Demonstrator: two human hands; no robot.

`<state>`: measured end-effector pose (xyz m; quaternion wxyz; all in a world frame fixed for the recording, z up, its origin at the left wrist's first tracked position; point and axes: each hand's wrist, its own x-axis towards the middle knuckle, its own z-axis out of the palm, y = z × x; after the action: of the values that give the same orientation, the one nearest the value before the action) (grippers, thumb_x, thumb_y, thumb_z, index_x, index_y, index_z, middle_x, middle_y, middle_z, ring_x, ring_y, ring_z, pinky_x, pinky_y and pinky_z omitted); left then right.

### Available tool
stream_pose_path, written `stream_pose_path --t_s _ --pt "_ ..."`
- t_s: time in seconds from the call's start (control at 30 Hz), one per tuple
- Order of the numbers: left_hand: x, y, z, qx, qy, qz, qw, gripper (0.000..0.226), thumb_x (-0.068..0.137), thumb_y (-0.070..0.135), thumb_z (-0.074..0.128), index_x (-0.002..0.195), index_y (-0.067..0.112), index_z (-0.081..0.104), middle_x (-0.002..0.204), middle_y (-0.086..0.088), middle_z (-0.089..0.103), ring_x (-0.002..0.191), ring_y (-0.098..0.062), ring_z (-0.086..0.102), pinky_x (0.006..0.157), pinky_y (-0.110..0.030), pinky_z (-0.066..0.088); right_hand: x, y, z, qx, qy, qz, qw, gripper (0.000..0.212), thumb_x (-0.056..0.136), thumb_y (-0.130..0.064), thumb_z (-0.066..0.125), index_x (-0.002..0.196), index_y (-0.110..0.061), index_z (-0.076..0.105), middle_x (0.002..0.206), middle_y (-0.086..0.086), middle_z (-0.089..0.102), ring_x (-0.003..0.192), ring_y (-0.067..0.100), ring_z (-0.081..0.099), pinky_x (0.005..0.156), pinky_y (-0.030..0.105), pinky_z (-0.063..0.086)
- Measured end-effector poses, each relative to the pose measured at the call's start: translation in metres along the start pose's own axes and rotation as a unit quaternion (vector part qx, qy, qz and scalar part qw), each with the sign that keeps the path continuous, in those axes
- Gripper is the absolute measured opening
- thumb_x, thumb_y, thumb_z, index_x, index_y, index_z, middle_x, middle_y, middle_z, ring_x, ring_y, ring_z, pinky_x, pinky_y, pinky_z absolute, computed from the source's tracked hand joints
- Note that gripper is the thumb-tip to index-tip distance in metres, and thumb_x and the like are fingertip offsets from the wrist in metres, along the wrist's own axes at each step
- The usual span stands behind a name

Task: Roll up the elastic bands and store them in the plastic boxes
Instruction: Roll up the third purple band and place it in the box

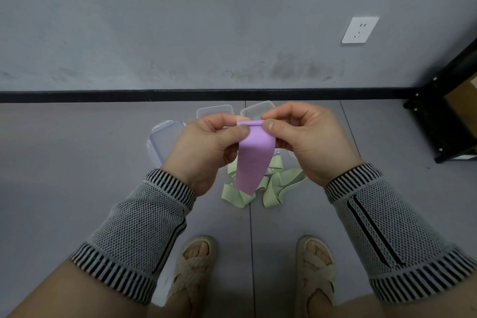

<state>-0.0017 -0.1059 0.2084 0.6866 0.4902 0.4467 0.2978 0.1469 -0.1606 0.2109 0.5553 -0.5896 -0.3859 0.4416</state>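
A purple elastic band hangs in the air in front of me, its top edge turned over into a small roll. My left hand pinches the left end of that roll between thumb and fingers. My right hand pinches the right end the same way. Several pale green elastic bands lie tangled on the grey floor below. Clear plastic boxes sit on the floor behind my hands: one at the left, one in the middle and one to the right, each partly hidden.
A grey wall with a black skirting strip runs close behind the boxes, with a white socket on it. A black metal rack stands at the right. My sandalled feet are at the bottom.
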Motion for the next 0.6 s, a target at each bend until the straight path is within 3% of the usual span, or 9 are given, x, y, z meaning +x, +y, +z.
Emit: stream_pose_path --t_s 0.2,0.47,0.53,0.6 --pt "0.0004 0.0002 -0.0005 -0.021 0.001 -0.005 1.000 0.012 0.086 0.005 0.060 0.095 0.000 0.067 0.092 -0.021 0.057 0.082 -0.026 0.045 0.064 -0.027 0.039 0.0000 0.0004 0.0027 -0.015 0.003 -0.016 1.000 0.013 0.081 0.006 0.065 0.079 -0.007 0.067 0.082 0.022 0.067 0.072 0.021 0.062 0.069 0.033 0.056" --pt "-0.0005 0.0007 -0.0035 0.033 0.016 0.039 0.999 0.015 0.085 -0.004 0.060 0.080 0.009 0.066 0.058 -0.002 0.057 0.049 -0.010 0.041 0.049 -0.019 0.035 0.0020 0.0019 0.0001 0.008 -0.035 0.028 0.999 0.016 0.082 0.006 0.064 0.080 -0.010 0.067 0.070 0.006 0.064 0.068 0.017 0.061 0.070 0.032 0.055" --pt "-0.0016 0.0003 -0.0038 0.082 0.019 0.060 0.995 0.016 0.084 -0.006 0.061 0.079 0.009 0.066 0.059 -0.001 0.062 0.045 -0.004 0.047 0.047 -0.015 0.039 0.0021 0.0017 -0.0027 -0.019 -0.042 0.032 0.998 0.012 0.083 -0.001 0.066 0.082 -0.012 0.069 0.074 0.004 0.067 0.069 0.015 0.061 0.069 0.029 0.054" --pt "-0.0016 -0.0027 -0.0034 0.140 0.019 0.077 0.987 0.014 0.083 -0.004 0.062 0.080 0.009 0.068 0.067 -0.008 0.068 0.054 -0.006 0.056 0.056 -0.020 0.048 0.0024 0.0029 -0.0035 -0.086 -0.043 0.012 0.995 0.011 0.083 -0.005 0.068 0.082 -0.015 0.071 0.076 0.004 0.069 0.070 0.012 0.063 0.069 0.029 0.056"
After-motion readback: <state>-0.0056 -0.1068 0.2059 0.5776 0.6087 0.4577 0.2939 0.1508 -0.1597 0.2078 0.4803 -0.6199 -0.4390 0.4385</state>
